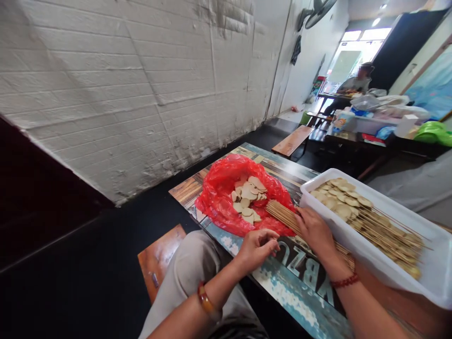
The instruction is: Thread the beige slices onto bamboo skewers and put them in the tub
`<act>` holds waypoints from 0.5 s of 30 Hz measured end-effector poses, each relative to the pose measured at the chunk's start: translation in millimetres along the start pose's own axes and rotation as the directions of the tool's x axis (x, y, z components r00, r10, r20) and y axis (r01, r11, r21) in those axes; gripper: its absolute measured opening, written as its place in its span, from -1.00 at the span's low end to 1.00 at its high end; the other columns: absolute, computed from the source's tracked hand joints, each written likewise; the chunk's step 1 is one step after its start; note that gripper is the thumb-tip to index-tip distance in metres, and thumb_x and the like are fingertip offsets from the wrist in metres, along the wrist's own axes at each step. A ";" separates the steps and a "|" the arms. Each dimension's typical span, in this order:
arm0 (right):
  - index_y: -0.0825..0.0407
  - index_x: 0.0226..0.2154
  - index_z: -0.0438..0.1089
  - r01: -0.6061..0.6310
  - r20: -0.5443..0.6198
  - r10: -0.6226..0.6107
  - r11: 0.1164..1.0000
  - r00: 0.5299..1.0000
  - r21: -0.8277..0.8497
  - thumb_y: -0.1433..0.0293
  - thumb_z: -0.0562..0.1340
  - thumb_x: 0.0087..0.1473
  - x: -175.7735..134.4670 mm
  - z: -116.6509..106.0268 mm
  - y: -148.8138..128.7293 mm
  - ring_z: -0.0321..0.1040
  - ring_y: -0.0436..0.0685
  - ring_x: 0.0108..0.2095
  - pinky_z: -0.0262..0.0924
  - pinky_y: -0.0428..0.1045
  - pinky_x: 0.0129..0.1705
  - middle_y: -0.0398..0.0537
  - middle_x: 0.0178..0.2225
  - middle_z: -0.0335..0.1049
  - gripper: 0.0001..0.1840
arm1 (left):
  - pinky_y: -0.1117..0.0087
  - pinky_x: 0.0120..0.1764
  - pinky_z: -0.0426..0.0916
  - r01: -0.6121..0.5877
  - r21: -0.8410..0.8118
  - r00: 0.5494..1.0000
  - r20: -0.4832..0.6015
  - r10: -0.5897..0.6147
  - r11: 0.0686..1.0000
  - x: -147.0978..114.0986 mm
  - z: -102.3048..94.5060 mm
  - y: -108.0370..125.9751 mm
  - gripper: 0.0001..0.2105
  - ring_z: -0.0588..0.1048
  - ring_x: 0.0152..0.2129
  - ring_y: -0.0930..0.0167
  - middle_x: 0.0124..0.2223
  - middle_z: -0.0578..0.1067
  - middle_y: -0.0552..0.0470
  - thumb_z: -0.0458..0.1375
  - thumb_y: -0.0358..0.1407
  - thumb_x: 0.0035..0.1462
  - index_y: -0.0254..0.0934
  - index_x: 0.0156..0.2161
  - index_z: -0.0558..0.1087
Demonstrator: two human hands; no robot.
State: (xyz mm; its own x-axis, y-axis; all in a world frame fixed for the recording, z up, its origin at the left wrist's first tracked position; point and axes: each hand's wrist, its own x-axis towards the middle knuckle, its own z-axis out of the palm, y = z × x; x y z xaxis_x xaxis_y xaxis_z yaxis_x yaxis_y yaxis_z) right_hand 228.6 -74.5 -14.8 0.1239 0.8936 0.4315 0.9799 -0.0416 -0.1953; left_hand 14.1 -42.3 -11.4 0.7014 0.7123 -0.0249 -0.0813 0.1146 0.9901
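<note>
A white brick-patterned wall (141,84) runs along the room from 9 to 12 o'clock, beside a dark floor; a wooden bench (294,140) stands at 12 o'clock, and a person (356,84) sits at a far table at 1 o'clock. Nearer, a printed tabletop (300,306) bears large pale letters.

The right hand (314,230) lies over a bundle of thin bamboo skewers (286,217), fingers touching it; whether they close around it I cannot tell. From that hand the bundle runs out to 10 o'clock and back to 4 o'clock, its upper ends overlapping the red plastic bag (229,174) at the bag's 4 o'clock side.

The left hand (259,247) is loosely curled, thumb a little apart from the forefinger, with the skewer ends at its 1 to 2 o'clock and the bag at 11 to 12. The bag is spread open around a heap of flat, pale slices (252,188).

At the right hand's 3 o'clock, a white rectangular plastic tray (438,278) holds skewered slices (381,235), piled thickest toward its 10 o'clock end, with bare stick lengths crossing the rest.
</note>
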 end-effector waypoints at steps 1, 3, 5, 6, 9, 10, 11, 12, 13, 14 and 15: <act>0.07 -0.23 0.37 -0.001 -0.006 0.001 1.000 1.000 -0.001 0.32 -0.05 0.18 -1.0 1.4 3.4 0.34 0.17 -0.26 0.21 0.06 -0.20 0.08 -0.32 0.42 -0.66 | 0.52 -0.52 0.24 0.008 -0.008 1.000 -0.003 -0.008 1.000 0.1 0.7 0.0 -0.78 0.37 -0.62 0.54 -0.47 0.46 0.01 0.11 -0.25 0.01 -0.37 -0.27 0.38; 0.04 -0.32 0.40 -0.001 -0.017 0.001 1.000 1.000 -0.005 0.31 -0.05 0.18 -3.3 3.0 8.0 0.35 0.14 -0.32 0.21 0.03 -0.23 0.03 -0.38 0.43 -0.66 | 0.52 -0.53 0.22 0.017 -0.020 1.000 -0.012 -0.017 1.000 0.2 2.4 0.7 -0.78 0.37 -0.62 0.54 -0.47 0.46 0.01 0.12 -0.25 0.00 -0.38 -0.27 0.38; 0.04 -0.35 0.40 -0.003 -0.032 0.003 1.000 0.999 -0.010 0.30 -0.03 0.17 -5.3 3.5 9.6 0.35 0.12 -0.33 0.20 0.02 -0.23 0.00 -0.40 0.43 -0.67 | 0.52 -0.53 0.22 0.017 -0.029 1.000 -0.023 -0.017 0.999 0.4 4.0 1.6 -0.77 0.37 -0.63 0.55 -0.47 0.46 0.02 0.13 -0.24 -0.01 -0.38 -0.28 0.38; 0.04 -0.35 0.40 -0.006 -0.042 0.005 1.000 0.999 -0.014 0.30 -0.02 0.17 -6.2 3.4 9.4 0.35 0.12 -0.33 0.19 0.02 -0.23 -0.01 -0.40 0.43 -0.68 | 0.52 -0.52 0.23 0.014 -0.033 1.000 -0.026 -0.015 0.999 0.6 4.7 2.0 -0.77 0.37 -0.63 0.54 -0.48 0.46 0.02 0.13 -0.24 -0.02 -0.38 -0.28 0.38; 0.04 -0.34 0.41 -0.013 -0.074 0.012 1.000 0.997 -0.017 0.30 0.00 0.17 -8.3 1.1 7.1 0.35 0.12 -0.31 0.17 0.01 -0.23 -0.01 -0.35 0.45 -0.70 | 0.50 -0.51 0.24 0.011 -0.031 0.999 -0.032 -0.012 0.999 1.1 5.9 2.3 -0.76 0.38 -0.62 0.53 -0.48 0.46 0.02 0.14 -0.22 -0.03 -0.37 -0.29 0.38; 0.04 -0.32 0.41 -0.012 -0.081 0.010 1.000 0.997 -0.015 0.31 0.00 0.17 -9.0 -0.6 6.1 0.35 0.12 -0.30 0.16 0.00 -0.23 -0.01 -0.33 0.45 -0.70 | 0.50 -0.50 0.25 0.015 -0.028 0.999 -0.034 -0.016 0.999 1.2 6.1 2.4 -0.76 0.38 -0.62 0.53 -0.48 0.46 0.02 0.14 -0.21 -0.03 -0.37 -0.29 0.39; 0.03 -0.30 0.41 -0.009 -0.087 0.008 1.000 0.996 -0.013 0.32 0.01 0.17 -9.6 -3.0 5.0 0.35 0.12 -0.28 0.16 0.00 -0.23 -0.01 -0.30 0.45 -0.72 | 0.50 -0.50 0.25 0.020 -0.029 0.999 -0.041 -0.021 0.999 1.3 6.4 2.7 -0.76 0.38 -0.62 0.53 -0.48 0.46 0.02 0.15 -0.21 -0.03 -0.36 -0.30 0.39; 0.02 -0.28 0.40 -0.006 -0.093 0.005 1.000 0.996 -0.011 0.34 0.01 0.17 -10.2 -6.2 3.5 0.36 0.13 -0.27 0.17 0.00 -0.23 -0.02 -0.27 0.45 -0.73 | 0.50 -0.51 0.25 0.028 -0.035 0.998 -0.050 -0.030 0.999 1.2 7.0 3.3 -0.76 0.38 -0.62 0.53 -0.48 0.46 0.02 0.15 -0.20 -0.04 -0.36 -0.31 0.39; 0.01 -0.27 0.39 -0.002 -0.102 0.001 1.000 0.995 -0.007 0.35 0.02 0.16 -10.7 -10.0 1.5 0.36 0.13 -0.27 0.17 0.01 -0.23 -0.02 -0.26 0.45 -0.75 | 0.51 -0.52 0.25 0.037 -0.047 0.997 -0.061 -0.040 0.998 1.0 7.7 4.4 -0.76 0.38 -0.63 0.53 -0.49 0.46 0.03 0.15 -0.19 -0.05 -0.35 -0.32 0.39; 0.00 -0.25 0.38 0.000 -0.121 0.000 1.000 0.993 -0.001 0.36 0.03 0.16 -11.1 -14.3 -1.3 0.36 0.14 -0.26 0.17 0.02 -0.22 -0.03 -0.25 0.45 -0.77 | 0.51 -0.53 0.24 0.046 -0.061 0.996 -0.071 -0.051 0.997 0.6 8.8 5.9 -0.75 0.38 -0.63 0.53 -0.49 0.46 0.03 0.15 -0.19 -0.05 -0.35 -0.32 0.39; 0.00 -0.24 0.36 0.004 -0.144 -0.002 1.000 0.990 0.014 0.37 0.04 0.15 -11.3 -18.9 -5.1 0.35 0.15 -0.25 0.16 0.03 -0.19 -0.03 -0.24 0.45 -0.79 | 0.52 -0.54 0.23 0.054 -0.077 0.995 -0.078 -0.060 0.996 0.1 10.0 7.9 -0.75 0.38 -0.64 0.53 -0.49 0.46 0.03 0.15 -0.18 -0.05 -0.35 -0.32 0.39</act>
State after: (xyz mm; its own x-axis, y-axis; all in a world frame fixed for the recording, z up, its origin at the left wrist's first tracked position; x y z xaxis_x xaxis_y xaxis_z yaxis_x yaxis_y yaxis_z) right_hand 225.1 -92.9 -2.0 0.1432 0.8201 0.5541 0.9781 -0.0317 -0.2058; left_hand 20.6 -48.2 -2.2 0.6480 0.7557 -0.0952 -0.0976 0.2063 0.9736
